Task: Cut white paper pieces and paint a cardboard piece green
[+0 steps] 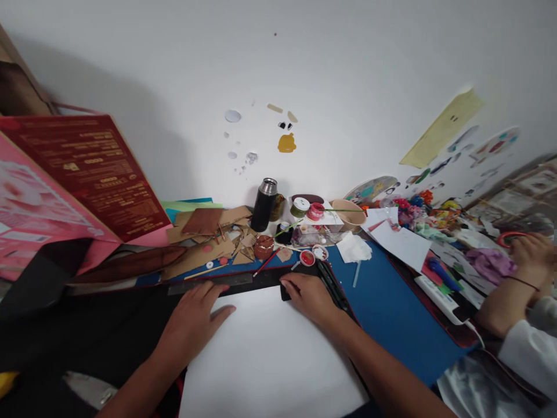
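Head view: cluttered blue mat (391,307); white wall (304,64)

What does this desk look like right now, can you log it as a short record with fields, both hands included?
Left hand: flat, palm down, fingertips on the dark ruler, no grip closed on anything
Right hand: flat on the ruler's right end, beside black pens
Under the hands: white sheet on a blue mat
Behind: black flask, cardboard scraps, red paint pots
Left side: red box
Right edge: another person's hands
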The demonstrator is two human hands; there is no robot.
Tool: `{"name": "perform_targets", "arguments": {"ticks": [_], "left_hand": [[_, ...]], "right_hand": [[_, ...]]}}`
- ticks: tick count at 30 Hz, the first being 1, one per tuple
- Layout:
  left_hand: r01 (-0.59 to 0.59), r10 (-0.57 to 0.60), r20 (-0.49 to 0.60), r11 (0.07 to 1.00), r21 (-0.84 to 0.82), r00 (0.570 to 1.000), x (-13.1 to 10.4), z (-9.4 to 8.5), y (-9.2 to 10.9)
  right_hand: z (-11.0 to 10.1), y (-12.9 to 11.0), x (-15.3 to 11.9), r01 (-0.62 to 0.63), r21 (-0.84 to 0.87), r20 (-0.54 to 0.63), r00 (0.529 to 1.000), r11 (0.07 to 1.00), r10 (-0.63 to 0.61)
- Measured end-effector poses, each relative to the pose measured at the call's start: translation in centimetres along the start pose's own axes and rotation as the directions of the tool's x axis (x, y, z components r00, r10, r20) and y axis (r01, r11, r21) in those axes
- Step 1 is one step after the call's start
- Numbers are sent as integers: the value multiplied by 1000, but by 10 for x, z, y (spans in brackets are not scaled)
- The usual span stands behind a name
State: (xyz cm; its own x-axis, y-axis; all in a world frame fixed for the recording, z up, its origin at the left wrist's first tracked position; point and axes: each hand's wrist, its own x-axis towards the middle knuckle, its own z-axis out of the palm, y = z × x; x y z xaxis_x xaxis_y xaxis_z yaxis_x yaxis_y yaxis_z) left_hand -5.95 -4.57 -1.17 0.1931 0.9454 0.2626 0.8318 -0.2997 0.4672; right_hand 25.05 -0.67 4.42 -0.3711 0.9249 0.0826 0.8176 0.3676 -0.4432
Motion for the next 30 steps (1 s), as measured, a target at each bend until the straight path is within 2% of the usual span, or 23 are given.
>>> {"name": "perform_targets", "arguments": {"ticks": [5, 9, 14, 18, 20, 22, 25, 27, 30], "left_hand": [[-14, 14, 0, 996, -86, 1000, -1, -5, 1], [-46, 34, -81, 988, -148, 996, -1, -10, 4], [-20, 3, -125, 990, -137, 992, 1, -19, 4], [41, -52, -121, 995, -96, 991, 2, -23, -3], [67, -75, -116, 995, -72, 990, 2, -22, -9], [74, -82, -133, 995, -59, 988, 3, -20, -14], [71, -80, -261, 997, -43, 962, 6, -22, -17], [78, -91, -362, 996, -49, 928, 9, -30, -15], [101, -137, -390, 989, -110, 911, 12, -50, -7]], "right_hand": [[1, 8, -3, -22, 94, -61, 998, 995, 28], [3, 14, -5, -28, 179, -112, 992, 983, 49], [6, 10, -9, -27, 259, -241, 966, 966, 91], [7, 0, -12, -2, 284, -304, 948, 959, 92], [9, -5, -15, 39, 269, -280, 959, 962, 40], [12, -9, -20, 69, 253, -208, 978, 965, -15], [22, -12, -32, 84, 250, -110, 992, 965, -57], [30, -12, -39, 107, 256, -81, 993, 961, -89], [39, -12, -46, 100, 259, -130, 989, 961, -68]]}}
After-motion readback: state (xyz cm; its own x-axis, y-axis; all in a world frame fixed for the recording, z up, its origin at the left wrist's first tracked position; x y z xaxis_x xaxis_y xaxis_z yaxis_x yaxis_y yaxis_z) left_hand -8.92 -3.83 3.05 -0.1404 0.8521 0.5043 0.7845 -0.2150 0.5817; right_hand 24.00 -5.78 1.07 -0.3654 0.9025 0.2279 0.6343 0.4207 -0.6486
